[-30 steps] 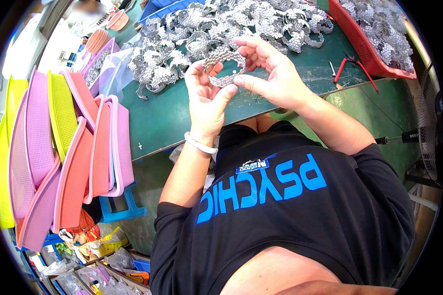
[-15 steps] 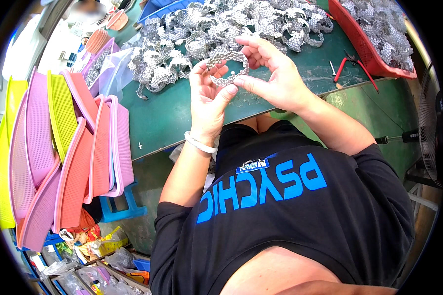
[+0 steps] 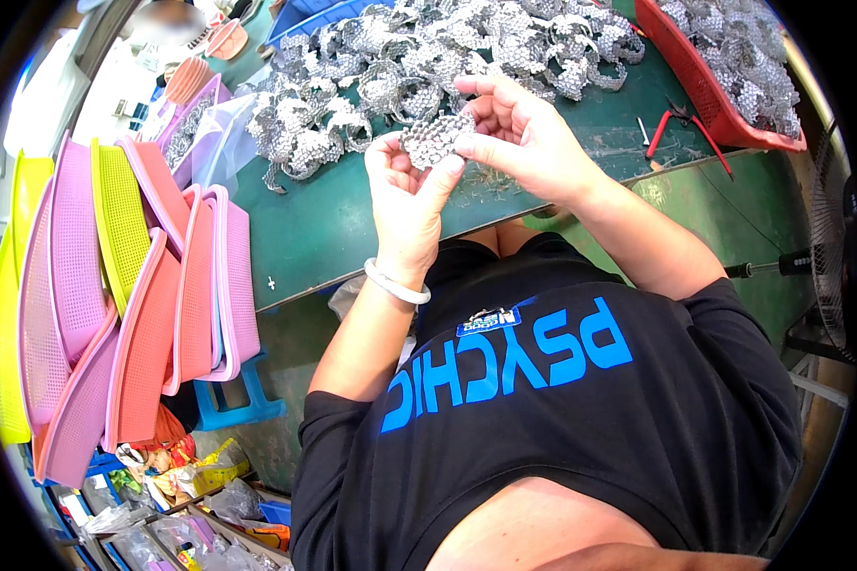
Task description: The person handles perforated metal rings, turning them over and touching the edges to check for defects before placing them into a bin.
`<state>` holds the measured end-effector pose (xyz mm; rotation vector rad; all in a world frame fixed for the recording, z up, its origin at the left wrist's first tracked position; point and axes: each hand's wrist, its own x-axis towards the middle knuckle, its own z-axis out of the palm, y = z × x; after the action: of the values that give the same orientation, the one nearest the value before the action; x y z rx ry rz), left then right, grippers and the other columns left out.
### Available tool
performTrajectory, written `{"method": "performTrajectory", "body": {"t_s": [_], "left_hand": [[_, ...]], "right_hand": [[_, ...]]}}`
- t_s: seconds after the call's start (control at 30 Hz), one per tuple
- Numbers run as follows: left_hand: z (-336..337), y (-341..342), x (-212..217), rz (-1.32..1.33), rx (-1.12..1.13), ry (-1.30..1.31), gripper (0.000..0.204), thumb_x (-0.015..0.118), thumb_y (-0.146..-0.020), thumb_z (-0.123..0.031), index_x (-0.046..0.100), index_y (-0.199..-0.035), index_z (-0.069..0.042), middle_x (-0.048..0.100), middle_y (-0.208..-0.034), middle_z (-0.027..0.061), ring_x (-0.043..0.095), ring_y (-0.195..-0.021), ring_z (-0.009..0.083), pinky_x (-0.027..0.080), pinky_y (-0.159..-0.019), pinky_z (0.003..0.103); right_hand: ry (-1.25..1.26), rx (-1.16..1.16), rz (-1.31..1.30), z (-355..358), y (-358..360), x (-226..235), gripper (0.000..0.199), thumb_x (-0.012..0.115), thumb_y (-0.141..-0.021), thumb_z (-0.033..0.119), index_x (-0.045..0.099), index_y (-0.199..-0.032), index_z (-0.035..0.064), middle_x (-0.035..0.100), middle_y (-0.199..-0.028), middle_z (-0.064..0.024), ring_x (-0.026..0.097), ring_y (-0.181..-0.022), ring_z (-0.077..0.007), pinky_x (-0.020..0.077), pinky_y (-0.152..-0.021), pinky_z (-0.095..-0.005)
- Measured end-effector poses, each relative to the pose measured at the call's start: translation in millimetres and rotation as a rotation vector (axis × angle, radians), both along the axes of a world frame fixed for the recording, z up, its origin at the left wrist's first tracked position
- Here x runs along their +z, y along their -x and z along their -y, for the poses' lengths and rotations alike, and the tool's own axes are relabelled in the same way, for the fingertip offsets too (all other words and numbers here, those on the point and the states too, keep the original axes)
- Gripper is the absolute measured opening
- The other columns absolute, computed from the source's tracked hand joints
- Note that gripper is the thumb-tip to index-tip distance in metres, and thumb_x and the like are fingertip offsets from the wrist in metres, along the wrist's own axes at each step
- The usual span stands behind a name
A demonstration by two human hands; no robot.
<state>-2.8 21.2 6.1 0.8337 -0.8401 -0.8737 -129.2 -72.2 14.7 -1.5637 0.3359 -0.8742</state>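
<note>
View: head, clock read from its middle.
Item in hand: one silver band (image 3: pixel 434 142) with a studded surface, at 12 o'clock, held up over the green bench (image 3: pixel 314 238).
Left hand (image 3: pixel 405 205): grip pinching the band's 9 o'clock side between thumb and fingers; white bangle (image 3: pixel 397 284) on the wrist.
Right hand (image 3: pixel 535 145): grip pinching the band's 3 o'clock side, thumb nearest the viewer.
Loose stock: heap of similar bands (image 3: pixel 448 48), on the bench at 12 o'clock, beyond the hands.
Boxed stock: red basket (image 3: pixel 684 90), at 2 o'clock, filled with silver pieces.
Tool: red-handled pliers (image 3: pixel 656 138), at 2 o'clock, just beside the basket.
Containers: stacked plastic baskets (image 3: pixel 141 357), lilac, coral and lime, at 9 o'clock.
Seat: blue stool (image 3: pixel 238 411), at 8 o'clock.
</note>
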Motion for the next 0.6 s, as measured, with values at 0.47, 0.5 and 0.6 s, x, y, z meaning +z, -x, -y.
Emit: {"method": "performTrajectory", "body": {"t_s": [0.47, 0.5, 0.6], "left_hand": [[0, 7, -6, 0.178, 0.209, -0.066, 0.056, 0.071, -0.073, -0.006, 0.03, -0.111, -0.003, 0.047, -0.105, 0.0099, 0.052, -0.095, 0.0155, 0.044, -0.079, 0.028], [0, 7, -6, 0.193, 0.22, -0.067, 0.057, 0.071, -0.073, -0.007, 0.03, -0.112, -0.003, 0.047, -0.104, 0.0097, 0.052, -0.095, 0.0154, 0.044, -0.079, 0.028], [5, 7, -12, 0.294, 0.231, -0.113, 0.059, 0.073, -0.071, -0.008, 0.032, -0.113, -0.003, 0.047, -0.104, 0.0089, 0.051, -0.093, 0.015, 0.042, -0.078, 0.027]], "right_hand": [[-0.225, 0.198, -0.014, 10, 2, 0, 0.048, 0.058, -0.083, 0.009, 0.039, -0.127, 0.0024, 0.054, -0.098, -0.0049, 0.053, -0.09, -0.0116, 0.0443, -0.081, -0.0262], [-0.222, 0.199, -0.026, 11, 3, 1, 0.049, 0.057, -0.082, 0.008, 0.039, -0.127, 0.0024, 0.054, -0.099, -0.0054, 0.053, -0.091, -0.0121, 0.0445, -0.082, -0.0266], [-0.26, 0.214, 0.027, 14, 7, -1, 0.051, 0.058, -0.082, 0.008, 0.037, -0.128, 0.0025, 0.055, -0.102, -0.0078, 0.054, -0.094, -0.0148, 0.045, -0.083, -0.0284]]}}
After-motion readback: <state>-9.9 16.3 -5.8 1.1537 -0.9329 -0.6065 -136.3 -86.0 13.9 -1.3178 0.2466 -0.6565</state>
